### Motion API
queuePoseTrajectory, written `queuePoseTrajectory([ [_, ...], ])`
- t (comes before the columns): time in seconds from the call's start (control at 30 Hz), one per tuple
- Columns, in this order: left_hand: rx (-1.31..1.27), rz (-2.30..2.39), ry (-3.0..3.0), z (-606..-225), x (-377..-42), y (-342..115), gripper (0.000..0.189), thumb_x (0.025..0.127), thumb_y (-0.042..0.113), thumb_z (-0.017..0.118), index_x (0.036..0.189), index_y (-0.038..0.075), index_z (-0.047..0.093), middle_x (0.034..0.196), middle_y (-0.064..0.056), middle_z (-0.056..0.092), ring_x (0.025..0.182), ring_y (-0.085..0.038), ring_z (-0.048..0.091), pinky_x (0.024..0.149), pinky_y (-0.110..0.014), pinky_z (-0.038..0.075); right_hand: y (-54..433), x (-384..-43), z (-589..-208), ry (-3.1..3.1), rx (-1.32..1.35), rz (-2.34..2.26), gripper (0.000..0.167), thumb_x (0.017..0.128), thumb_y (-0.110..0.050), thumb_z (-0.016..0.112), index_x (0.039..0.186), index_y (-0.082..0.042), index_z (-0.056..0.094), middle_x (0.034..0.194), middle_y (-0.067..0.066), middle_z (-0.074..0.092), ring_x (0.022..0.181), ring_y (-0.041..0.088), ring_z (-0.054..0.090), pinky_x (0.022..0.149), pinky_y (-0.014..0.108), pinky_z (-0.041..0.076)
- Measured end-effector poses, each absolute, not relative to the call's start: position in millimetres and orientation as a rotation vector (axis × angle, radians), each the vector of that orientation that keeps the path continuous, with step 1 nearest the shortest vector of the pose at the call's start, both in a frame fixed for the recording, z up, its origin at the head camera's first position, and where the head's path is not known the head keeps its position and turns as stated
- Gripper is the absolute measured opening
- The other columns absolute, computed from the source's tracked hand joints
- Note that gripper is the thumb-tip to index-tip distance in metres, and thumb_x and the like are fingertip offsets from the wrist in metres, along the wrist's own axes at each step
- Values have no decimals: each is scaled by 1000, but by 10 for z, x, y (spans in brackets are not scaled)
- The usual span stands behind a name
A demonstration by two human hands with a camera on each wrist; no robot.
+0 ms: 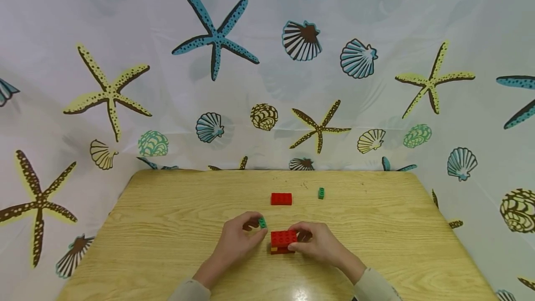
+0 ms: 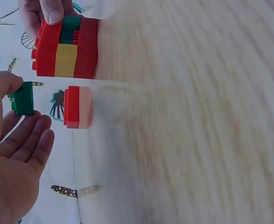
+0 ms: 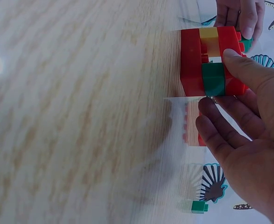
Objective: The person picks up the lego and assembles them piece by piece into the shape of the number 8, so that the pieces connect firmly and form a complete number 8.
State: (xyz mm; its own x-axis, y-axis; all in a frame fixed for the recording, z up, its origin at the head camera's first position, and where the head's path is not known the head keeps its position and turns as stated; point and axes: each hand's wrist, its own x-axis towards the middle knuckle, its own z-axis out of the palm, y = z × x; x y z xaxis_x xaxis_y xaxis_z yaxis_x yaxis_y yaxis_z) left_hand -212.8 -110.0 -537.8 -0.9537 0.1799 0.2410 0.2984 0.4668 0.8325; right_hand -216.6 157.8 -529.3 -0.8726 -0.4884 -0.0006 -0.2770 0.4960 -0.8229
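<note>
Between thumb and forefinger, my left hand [image 1: 237,237] pinches a small green toy brick [image 1: 262,223], held just left of a stack of toy bricks [image 1: 283,237]. The stack has a red studded brick on top, another red brick at the bottom, and a middle layer with a yellow brick [image 2: 66,60] and a green brick [image 3: 214,78] with a gap between them. My right hand [image 1: 319,244] grips the stack from its right end. In the right wrist view its thumb [image 3: 242,65] lies on the top red brick, the fingers round the far side.
Farther back on the wooden table [image 1: 188,208] lies a loose red brick [image 1: 281,199]. To its right stands another small green brick [image 1: 321,193]. A sheet [image 1: 259,82] patterned with starfish and shells hangs behind the table and along its sides.
</note>
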Motion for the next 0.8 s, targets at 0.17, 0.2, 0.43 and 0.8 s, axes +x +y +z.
queuePoseTrajectory([
  [0.17,-500,-1578,-2554,-5362,-2112,-1088,27,93,23,83,118,15,75,101,5,76,100,-28,73,90,-40,61,1585,-2167,-5295,2504,-649,-1315,32,96,-29,80,124,-14,74,106,3,75,92,15,67,78,23,54],
  [0.2,-504,-1584,-2554,-5351,-2103,-1082,26,93,23,83,117,16,75,100,5,76,100,-28,73,90,-41,61,1586,-2169,-5296,2503,-649,-1316,32,96,-29,79,124,-14,74,106,3,75,92,15,67,78,23,54],
  [0.43,-549,-1593,-2551,-5275,-2048,-1036,26,92,21,84,117,18,75,101,4,77,98,-23,73,88,-40,62,1584,-2166,-5292,2498,-661,-1334,31,97,-27,79,123,-13,74,106,4,75,92,15,67,77,23,54],
  [0.8,-628,-1565,-2569,-5264,-2001,-998,31,92,20,84,121,14,75,104,3,77,99,-24,73,88,-40,62,1578,-2163,-5292,2501,-660,-1336,30,96,-28,80,122,-14,74,103,3,75,89,12,66,77,23,54],
])
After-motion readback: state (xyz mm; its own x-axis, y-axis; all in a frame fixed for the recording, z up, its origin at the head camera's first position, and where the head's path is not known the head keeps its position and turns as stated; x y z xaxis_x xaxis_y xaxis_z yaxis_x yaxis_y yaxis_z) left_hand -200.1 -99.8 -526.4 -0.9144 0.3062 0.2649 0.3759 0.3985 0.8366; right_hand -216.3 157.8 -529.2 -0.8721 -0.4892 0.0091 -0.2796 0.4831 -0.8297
